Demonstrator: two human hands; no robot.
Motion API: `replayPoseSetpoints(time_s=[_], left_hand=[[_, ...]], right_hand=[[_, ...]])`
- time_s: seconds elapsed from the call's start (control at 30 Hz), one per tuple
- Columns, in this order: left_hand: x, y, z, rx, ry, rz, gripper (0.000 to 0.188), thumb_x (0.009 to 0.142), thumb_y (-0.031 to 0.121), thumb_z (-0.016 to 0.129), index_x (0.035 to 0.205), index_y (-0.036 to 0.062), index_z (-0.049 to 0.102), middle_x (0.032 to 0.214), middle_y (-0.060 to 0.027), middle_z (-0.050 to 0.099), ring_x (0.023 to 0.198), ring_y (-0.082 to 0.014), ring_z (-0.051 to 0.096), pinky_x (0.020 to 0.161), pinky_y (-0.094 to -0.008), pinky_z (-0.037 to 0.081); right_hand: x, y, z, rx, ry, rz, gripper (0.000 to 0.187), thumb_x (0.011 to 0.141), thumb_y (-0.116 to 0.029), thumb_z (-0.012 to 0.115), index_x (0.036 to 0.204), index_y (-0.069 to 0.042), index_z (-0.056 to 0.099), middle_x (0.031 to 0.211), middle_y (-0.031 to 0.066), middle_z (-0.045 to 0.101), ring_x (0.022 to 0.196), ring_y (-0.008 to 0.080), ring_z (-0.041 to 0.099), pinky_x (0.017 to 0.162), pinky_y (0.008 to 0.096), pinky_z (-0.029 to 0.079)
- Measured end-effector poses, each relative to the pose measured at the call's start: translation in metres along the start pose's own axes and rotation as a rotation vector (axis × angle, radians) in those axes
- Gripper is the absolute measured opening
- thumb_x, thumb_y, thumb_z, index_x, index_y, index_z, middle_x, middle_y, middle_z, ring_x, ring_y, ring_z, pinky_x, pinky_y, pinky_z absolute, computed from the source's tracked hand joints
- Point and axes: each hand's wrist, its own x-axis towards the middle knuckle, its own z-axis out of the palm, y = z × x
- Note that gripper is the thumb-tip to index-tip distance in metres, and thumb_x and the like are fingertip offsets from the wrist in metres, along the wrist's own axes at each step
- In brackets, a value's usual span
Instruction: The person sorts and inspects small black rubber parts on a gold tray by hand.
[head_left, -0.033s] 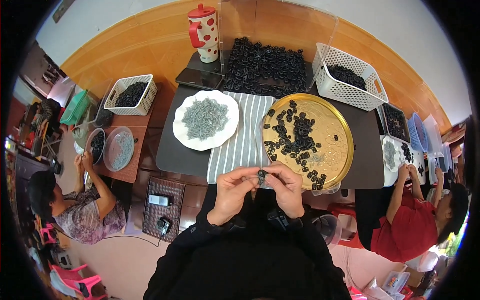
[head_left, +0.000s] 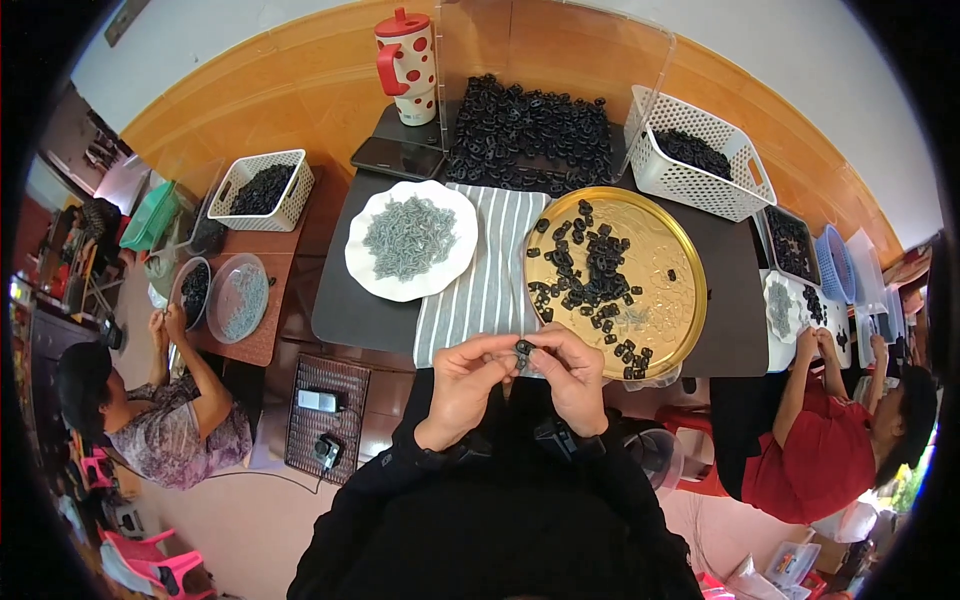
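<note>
Over the near edge of the striped cloth (head_left: 470, 310), my left hand (head_left: 467, 385) and my right hand (head_left: 570, 380) meet fingertip to fingertip. Both are closed in a pinch on a small black plastic piece (head_left: 523, 347). A greyish bit shows just below it, too small to name. To the left of the cloth, a white scalloped plate (head_left: 360, 255) carries a heap of small grey metal screws (head_left: 410, 238). On the right, a round gold tray (head_left: 665, 235) bears scattered black plastic pieces (head_left: 603, 262) and a few screws (head_left: 632, 317).
Behind the cloth a clear bin (head_left: 560, 40) holds many black pieces. A white basket (head_left: 735, 195) stands at the back right, a spotted tumbler (head_left: 413, 80) and a phone (head_left: 398, 158) at the back left. People work at tables left (head_left: 180, 430) and right (head_left: 815, 450).
</note>
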Motion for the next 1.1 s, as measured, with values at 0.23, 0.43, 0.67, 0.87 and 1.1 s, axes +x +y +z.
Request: replayPoseSetpoints(time_s=[0.23,0.43,0.67,0.87,1.1], left_hand=[[0.001,-0.005,0.0,0.031,0.002,0.042,0.024,0.083,-0.008,0.06,0.105,-0.0034,0.066,0.088,-0.008,0.066,0.071,-0.011,0.06,0.065,-0.0221,0.049],[0.0,-0.005,0.001,0.015,0.017,0.036,0.024,0.083,-0.008,0.061,0.106,-0.0031,0.065,0.087,-0.0072,0.065,0.071,-0.0106,0.059,0.066,-0.0217,0.049],[-0.003,-0.003,0.001,0.148,0.023,0.117,0.024,0.083,-0.008,0.061,0.106,-0.0025,0.066,0.086,-0.0066,0.063,0.072,-0.0113,0.06,0.066,-0.0213,0.049],[-0.004,-0.001,0.001,0.137,0.0,0.118,0.024,0.083,-0.007,0.061,0.106,-0.0024,0.066,0.087,-0.0077,0.063,0.074,-0.0119,0.061,0.066,-0.0215,0.049],[-0.005,0.0,-0.002,0.017,-0.007,0.072,0.023,0.084,-0.006,0.062,0.106,-0.0025,0.066,0.09,-0.0091,0.065,0.074,-0.0122,0.06,0.065,-0.0218,0.049]], right_hand=[[-0.003,0.004,0.003,0.006,0.057,-0.005,0.017,0.086,0.009,0.055,0.101,0.005,0.061,0.088,0.0048,0.056,0.078,0.0089,0.055,0.07,0.0213,0.045],[-0.002,-0.001,0.005,0.028,0.055,0.028,0.015,0.085,0.009,0.056,0.099,0.005,0.062,0.087,0.0039,0.056,0.076,0.0082,0.054,0.068,0.0203,0.045],[-0.002,-0.003,0.004,-0.152,0.064,-0.075,0.015,0.083,0.008,0.058,0.096,0.006,0.063,0.088,0.0067,0.059,0.077,0.0107,0.054,0.068,0.0208,0.041],[-0.002,-0.004,0.002,-0.253,0.016,-0.13,0.016,0.082,0.009,0.058,0.097,0.006,0.064,0.087,0.0088,0.06,0.078,0.0124,0.055,0.069,0.0217,0.042],[-0.001,-0.004,0.001,-0.243,-0.043,-0.176,0.031,0.077,0.011,0.065,0.107,0.003,0.063,0.092,0.0112,0.06,0.077,0.0141,0.059,0.066,0.0238,0.047]])
